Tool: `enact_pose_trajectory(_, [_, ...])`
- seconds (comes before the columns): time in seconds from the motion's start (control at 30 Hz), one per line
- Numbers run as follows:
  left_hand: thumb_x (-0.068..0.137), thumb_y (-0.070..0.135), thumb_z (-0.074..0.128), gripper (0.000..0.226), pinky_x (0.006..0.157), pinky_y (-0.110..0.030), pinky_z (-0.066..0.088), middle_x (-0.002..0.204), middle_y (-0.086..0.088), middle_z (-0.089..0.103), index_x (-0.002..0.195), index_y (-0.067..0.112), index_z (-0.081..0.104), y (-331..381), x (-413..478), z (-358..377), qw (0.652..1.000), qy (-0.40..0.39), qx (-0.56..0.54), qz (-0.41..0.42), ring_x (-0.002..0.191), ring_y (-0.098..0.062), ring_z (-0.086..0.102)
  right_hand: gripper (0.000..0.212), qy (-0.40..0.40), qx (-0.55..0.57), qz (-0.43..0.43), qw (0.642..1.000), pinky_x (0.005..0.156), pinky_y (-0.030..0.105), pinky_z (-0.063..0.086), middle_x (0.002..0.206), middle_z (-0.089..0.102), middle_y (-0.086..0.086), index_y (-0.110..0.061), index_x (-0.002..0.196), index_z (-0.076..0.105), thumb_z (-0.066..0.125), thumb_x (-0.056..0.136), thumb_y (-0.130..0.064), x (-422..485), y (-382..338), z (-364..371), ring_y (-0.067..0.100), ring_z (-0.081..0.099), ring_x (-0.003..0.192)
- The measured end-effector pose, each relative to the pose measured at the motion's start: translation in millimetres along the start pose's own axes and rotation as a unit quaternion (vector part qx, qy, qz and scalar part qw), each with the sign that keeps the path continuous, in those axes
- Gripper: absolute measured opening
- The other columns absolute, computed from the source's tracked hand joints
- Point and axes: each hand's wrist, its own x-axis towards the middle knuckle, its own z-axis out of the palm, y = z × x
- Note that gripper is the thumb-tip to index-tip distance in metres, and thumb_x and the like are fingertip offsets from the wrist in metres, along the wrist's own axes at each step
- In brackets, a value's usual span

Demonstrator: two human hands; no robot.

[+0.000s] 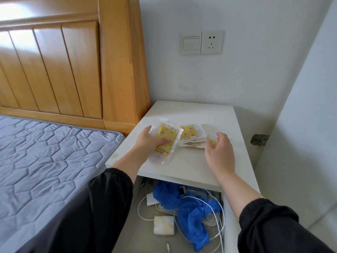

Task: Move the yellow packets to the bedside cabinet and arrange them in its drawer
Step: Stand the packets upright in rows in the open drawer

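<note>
Yellow packets [189, 133] in and between both hands [145, 143] [219, 152]

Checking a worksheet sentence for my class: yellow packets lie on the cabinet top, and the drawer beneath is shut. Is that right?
No. The drawer is open, with blue cloth inside, as the head view shows; the packets do lie on the cabinet top.

I can't read the print on the yellow packets [187, 133], frame centre, and the one at centre left is blurred. My right hand [219, 152] covers most of another (gripped or not, unclear). The cabinet top [191, 110] hides the back of the drawer [131, 225].
</note>
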Motion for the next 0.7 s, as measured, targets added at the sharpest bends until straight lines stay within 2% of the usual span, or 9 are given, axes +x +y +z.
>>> enact_pose_trajectory(0.07, [0.074,0.015,0.080,0.056,0.082,-0.043,0.057,0.104,-0.009,0.071,0.125,0.005,0.058,-4.5,-2.8,-2.7,0.988,-0.026,-0.152,-0.022,0.091,-0.025,0.070,0.048,0.000,-0.001,0.000,1.000,0.098,0.035,0.038,0.139,0.046,0.004,-0.013,0.140,0.037,0.047,0.094,-0.025,-0.1,-0.4,0.0,0.021,0.042,0.127])
enact_pose_trajectory(0.1, [0.079,0.012,0.075,0.043,0.075,-0.042,0.059,0.098,-0.009,0.072,0.119,0.005,0.061,-7.2,-4.7,-2.8,0.969,-0.051,-0.238,-0.027,0.085,-0.024,0.071,0.048,0.002,-0.003,0.000,1.000,0.098,0.035,0.038,0.139,0.046,0.004,-0.013,0.140,0.038,0.047,0.094,-0.025,-0.1,-0.4,0.0,0.020,0.043,0.127])
enact_pose_trajectory(0.17, [0.089,0.014,0.062,0.027,0.069,-0.038,0.059,0.100,-0.007,0.071,0.116,0.010,0.062,-13.0,-9.4,0.1,0.919,-0.099,-0.381,-0.022,0.084,-0.021,0.072,0.047,0.008,-0.008,-0.005,1.000,0.097,0.033,0.039,0.138,0.046,0.004,-0.013,0.139,0.039,0.047,0.094,-0.025,-0.3,0.2,0.8,0.020,0.043,0.126])
enact_pose_trajectory(0.23, [0.094,0.021,0.056,0.023,0.066,-0.034,0.060,0.102,-0.005,0.071,0.115,0.013,0.060,-18.6,-10.6,3.9,0.886,-0.105,-0.452,-0.022,0.083,-0.018,0.072,0.046,0.014,-0.010,-0.006,1.000,0.095,0.032,0.038,0.137,0.047,0.004,-0.012,0.138,0.041,0.047,0.094,-0.025,0.9,0.6,1.8,0.020,0.044,0.124])
enact_pose_trajectory(0.4, [0.099,0.036,0.043,0.035,0.074,-0.029,0.059,0.103,-0.008,0.073,0.120,0.012,0.057,-23.1,-5.5,2.9,0.852,-0.077,-0.517,-0.021,0.092,-0.017,0.071,0.041,0.023,-0.012,0.006,1.000,0.089,0.028,0.035,0.134,0.049,0.005,-0.011,0.132,0.048,0.050,0.093,-0.023,5.7,-2.5,4.6,0.020,0.043,0.124])
enact_pose_trajectory(0.5, [0.100,0.036,0.042,0.038,0.069,-0.029,0.059,0.104,-0.012,0.072,0.124,0.010,0.055,-23.7,-1.9,2.6,0.845,-0.074,-0.528,-0.032,0.090,-0.019,0.072,0.035,0.060,0.009,-0.028,0.998,0.089,0.028,0.038,0.128,0.052,0.003,-0.011,0.125,0.053,0.051,0.091,-0.018,16.5,-9.7,3.2,0.019,0.046,0.119])
enact_pose_trajectory(0.57, [0.100,0.034,0.043,0.035,0.064,-0.031,0.059,0.108,-0.014,0.070,0.124,0.011,0.054,-21.6,-2.4,2.7,0.841,-0.079,-0.533,-0.043,0.087,-0.020,0.073,0.029,0.075,0.014,-0.048,0.996,0.084,0.027,0.040,0.116,0.056,-0.001,-0.013,0.118,0.056,0.051,0.090,-0.017,34.6,-22.6,1.6,0.017,0.052,0.106])
enact_pose_trajectory(0.63, [0.102,0.030,0.043,0.030,0.062,-0.031,0.059,0.106,-0.015,0.070,0.122,0.012,0.054,-21.6,-2.6,2.6,0.835,-0.084,-0.542,-0.055,0.084,-0.022,0.073,0.016,0.019,-0.028,-0.030,0.999,0.072,0.027,0.039,0.095,0.056,-0.003,-0.014,0.100,0.059,0.052,0.090,-0.024,54.4,-37.7,6.5,0.017,0.053,0.086])
enact_pose_trajectory(0.7, [0.101,0.024,0.042,0.028,0.070,-0.034,0.059,0.107,-0.018,0.070,0.122,0.011,0.054,-20.4,-4.3,1.1,0.822,-0.096,-0.557,-0.064,0.088,-0.025,0.072,0.031,-0.070,-0.132,-0.005,0.989,0.058,0.027,0.034,0.069,0.049,-0.002,-0.013,0.072,0.049,0.054,0.088,-0.039,67.0,-53.0,17.6,0.019,0.048,0.065])
